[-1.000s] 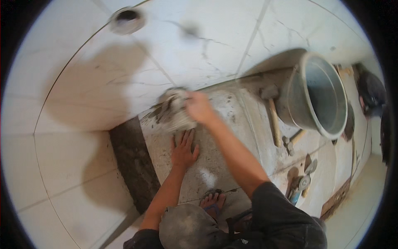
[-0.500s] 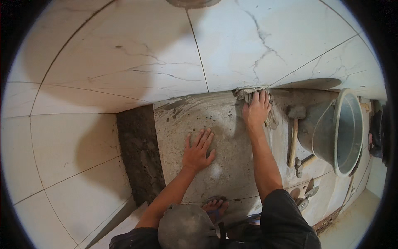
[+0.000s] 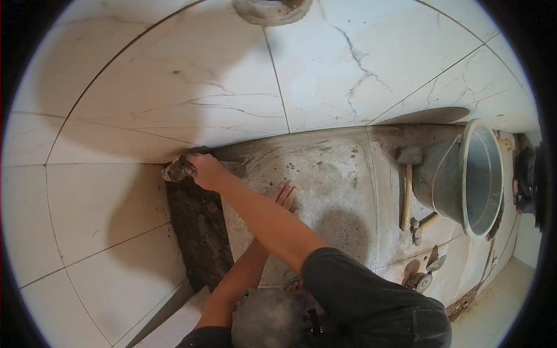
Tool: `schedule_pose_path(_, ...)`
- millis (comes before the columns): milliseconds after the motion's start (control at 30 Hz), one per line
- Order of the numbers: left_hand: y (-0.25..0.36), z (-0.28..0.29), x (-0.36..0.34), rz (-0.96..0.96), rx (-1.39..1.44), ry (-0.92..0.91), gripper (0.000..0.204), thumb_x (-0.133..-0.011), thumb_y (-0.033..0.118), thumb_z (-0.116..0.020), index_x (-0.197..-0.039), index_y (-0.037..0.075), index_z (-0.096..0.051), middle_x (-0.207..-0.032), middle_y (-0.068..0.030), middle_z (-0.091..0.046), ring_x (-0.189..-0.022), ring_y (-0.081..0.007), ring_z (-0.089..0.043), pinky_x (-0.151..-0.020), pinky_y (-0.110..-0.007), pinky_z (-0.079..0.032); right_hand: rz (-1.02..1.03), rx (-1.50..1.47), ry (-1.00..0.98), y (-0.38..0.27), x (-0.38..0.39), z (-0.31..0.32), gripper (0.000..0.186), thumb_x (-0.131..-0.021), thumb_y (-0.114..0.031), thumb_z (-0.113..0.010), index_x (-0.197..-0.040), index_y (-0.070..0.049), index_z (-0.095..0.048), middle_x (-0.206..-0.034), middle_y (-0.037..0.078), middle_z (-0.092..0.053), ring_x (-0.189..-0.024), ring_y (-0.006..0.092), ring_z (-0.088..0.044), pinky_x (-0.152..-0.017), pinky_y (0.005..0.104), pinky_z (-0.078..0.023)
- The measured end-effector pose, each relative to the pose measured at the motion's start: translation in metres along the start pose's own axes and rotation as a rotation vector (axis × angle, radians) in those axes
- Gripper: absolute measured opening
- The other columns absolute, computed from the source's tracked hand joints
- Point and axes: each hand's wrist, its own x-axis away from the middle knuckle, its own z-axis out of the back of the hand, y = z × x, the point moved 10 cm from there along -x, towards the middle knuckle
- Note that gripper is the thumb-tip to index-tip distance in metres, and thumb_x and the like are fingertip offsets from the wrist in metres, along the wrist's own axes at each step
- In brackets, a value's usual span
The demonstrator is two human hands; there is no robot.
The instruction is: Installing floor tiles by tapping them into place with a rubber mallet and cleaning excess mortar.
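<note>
My right hand point(image 3: 206, 172) is closed on a dirty wet grey rag point(image 3: 178, 168) at the far left corner, where the two tiled walls meet the floor. Its arm crosses over the left one. On the cement-smeared floor tile point(image 3: 331, 174), my left hand point(image 3: 285, 195) lies flat with fingers stretched out; the right forearm covers part of it. Left of this tile runs a strip of dark, wet-looking mortar point(image 3: 200, 232), just below the rag.
A grey bucket point(image 3: 444, 180) lies tipped on the right. Beside it are a mallet point(image 3: 409, 155), a hammer point(image 3: 416, 233), a trowel point(image 3: 436, 264) and what looks like an angle grinder point(image 3: 422, 282). A marbled tile wall point(image 3: 325, 75) rises at the far side.
My right hand has swept left along the wall's foot with the rag, from the tile's far right corner to the left corner. My left hand stays on the tile.
</note>
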Motion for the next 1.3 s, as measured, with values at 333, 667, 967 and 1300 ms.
schedule_pose_path(333, -0.010, 0.003, 0.020, 0.077, -0.091, -0.010, 0.067, -0.095, 0.040, -0.053, -0.156, 0.021, -0.033, -0.163, 0.0021, -0.030, -0.149, -0.0165, -0.029, -0.123, -0.055, -0.018, -0.220, 0.140, 0.284, 0.089, 0.194, 0.302, 0.069, -0.077, -0.008, -0.066, -0.144, -0.006, -0.050, -0.142, 0.019, -0.052, -0.128, 0.0338, -0.052, -0.109, 0.0451, -0.042)
schedule_pose_path(667, -0.011, -0.003, 0.012, 0.083, -0.110, -0.056, 0.066, -0.096, 0.043, -0.051, -0.155, 0.020, -0.034, -0.163, 0.0032, -0.030, -0.149, -0.0159, -0.028, -0.124, -0.056, -0.016, -0.310, 0.838, 0.388, 0.097, 0.176, 0.219, 0.086, -0.076, -0.031, -0.070, -0.149, 0.001, -0.038, -0.156, 0.029, -0.031, -0.144, 0.0525, -0.027, -0.118, 0.0628, -0.019)
schedule_pose_path(967, -0.007, -0.011, 0.008, -0.031, -0.159, 0.004, 0.069, -0.096, 0.043, -0.052, -0.156, 0.015, -0.033, -0.165, -0.0024, -0.028, -0.150, -0.0203, -0.028, -0.123, -0.055, -0.014, 0.006, 0.666, 0.076, 0.026, 0.052, 0.006, 0.059, -0.087, -0.016, -0.057, -0.143, 0.001, -0.047, -0.149, 0.027, -0.043, -0.142, 0.0471, -0.035, -0.120, 0.0586, -0.022)
schedule_pose_path(1300, -0.010, 0.008, 0.011, 0.053, -0.025, 0.049, 0.062, -0.092, 0.028, -0.056, -0.151, 0.016, -0.042, -0.158, -0.0063, -0.040, -0.147, -0.0243, -0.037, -0.121, -0.057, -0.019, -0.058, 0.653, -0.076, 0.124, 0.176, 0.258, 0.070, -0.084, 0.002, -0.058, -0.147, -0.025, -0.049, -0.156, 0.002, -0.045, -0.141, 0.0302, -0.044, -0.119, 0.0411, -0.034)
